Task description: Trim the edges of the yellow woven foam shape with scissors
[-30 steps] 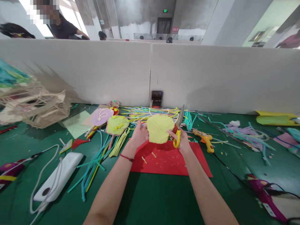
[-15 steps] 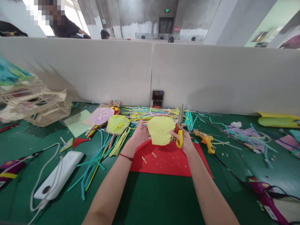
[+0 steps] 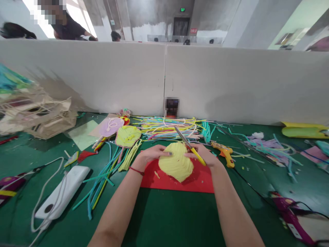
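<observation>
Between my hands is a yellow, ribbed, rounded piece (image 3: pixel 176 165), its pointed end toward me. My left hand (image 3: pixel 154 153) pinches its left edge, thumb on top. My right hand (image 3: pixel 205 156) grips its right edge with the fingertips and also keeps hold of yellow-handled scissors (image 3: pixel 197 156), whose blades point up and left, away from the piece. Below lies a red sheet (image 3: pixel 151 181) with a few small yellow scraps on it. The undersides of the piece and some fingers are hidden.
Behind my hands lies a heap of coloured pipe cleaners (image 3: pixel 167 127). To the left are a yellow fan-shaped piece (image 3: pixel 128 136) and a white power strip (image 3: pixel 63 193). A yellow glue gun (image 3: pixel 226 154) and a purple one (image 3: pixel 290 216) lie right. A pale partition (image 3: pixel 115 75) stands behind.
The yellow piece has been turned and lowered toward me, its pointed end now facing me. My left hand has closed on its edge. The scissors have swung from upright to tilted left.
</observation>
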`<state>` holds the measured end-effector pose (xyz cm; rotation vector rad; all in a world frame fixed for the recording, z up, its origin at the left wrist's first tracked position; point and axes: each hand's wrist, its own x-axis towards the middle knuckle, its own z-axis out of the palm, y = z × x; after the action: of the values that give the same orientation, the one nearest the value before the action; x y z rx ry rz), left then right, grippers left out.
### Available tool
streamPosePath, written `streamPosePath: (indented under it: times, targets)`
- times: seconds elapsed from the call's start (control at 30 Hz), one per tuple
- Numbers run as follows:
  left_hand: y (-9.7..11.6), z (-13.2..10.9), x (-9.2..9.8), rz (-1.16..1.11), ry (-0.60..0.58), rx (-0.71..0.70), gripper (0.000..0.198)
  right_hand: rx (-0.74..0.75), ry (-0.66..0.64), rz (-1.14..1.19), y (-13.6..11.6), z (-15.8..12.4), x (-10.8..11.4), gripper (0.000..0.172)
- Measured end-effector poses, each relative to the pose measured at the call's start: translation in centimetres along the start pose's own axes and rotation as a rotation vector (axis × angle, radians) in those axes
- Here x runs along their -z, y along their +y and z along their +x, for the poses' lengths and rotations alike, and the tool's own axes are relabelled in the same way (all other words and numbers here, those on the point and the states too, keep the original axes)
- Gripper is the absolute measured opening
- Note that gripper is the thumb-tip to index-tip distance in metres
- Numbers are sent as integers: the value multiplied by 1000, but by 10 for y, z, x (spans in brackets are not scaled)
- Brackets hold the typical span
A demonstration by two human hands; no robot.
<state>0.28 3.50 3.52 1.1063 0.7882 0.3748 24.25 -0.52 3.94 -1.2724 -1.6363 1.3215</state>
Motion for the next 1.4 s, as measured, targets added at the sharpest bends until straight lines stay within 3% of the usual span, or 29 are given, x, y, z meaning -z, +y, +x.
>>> streamPosePath:
  times: [0.13,0.2,0.27,0.37,0.47,0.53,0.6,0.73,0.87,1.0,1.2,1.4]
  targets:
    - [-1,3,-5,163,-81,51,36,-7,-33,-19,-4,0,-2,26]
    - [-3,4,-7,157,-91,51,36,-13,49,46,-5,2,-5,27]
    - [-2,3,-8,101,-58,29,34,-1,223,166,-6,5,-9,30]
    - [4,-3,-9,-99,100,-47,32,56,480,348,-8,10,-12,35]
    - [13,-8,-9,-357,325,-203,31,127,601,511,-11,13,-13,43]
    - [19,-10,-11,-470,408,-311,33,139,603,608,-12,12,-15,49]
    - [25,-9,-14,-540,420,-394,41,103,571,660,-12,9,-22,54]
    - [30,-4,-26,-703,501,-558,54,-68,481,704,-8,-4,-53,55]
    - [30,0,-39,-825,566,-650,46,-210,402,642,-6,-16,-92,57]
    - [29,1,-48,-838,602,-684,41,-199,434,508,-3,-22,-116,57]
    - [29,1,-58,-846,674,-714,44,-164,424,422,1,-22,-122,56]
    - [29,0,-70,-849,654,-693,44,-149,465,422,-7,-24,-123,54]
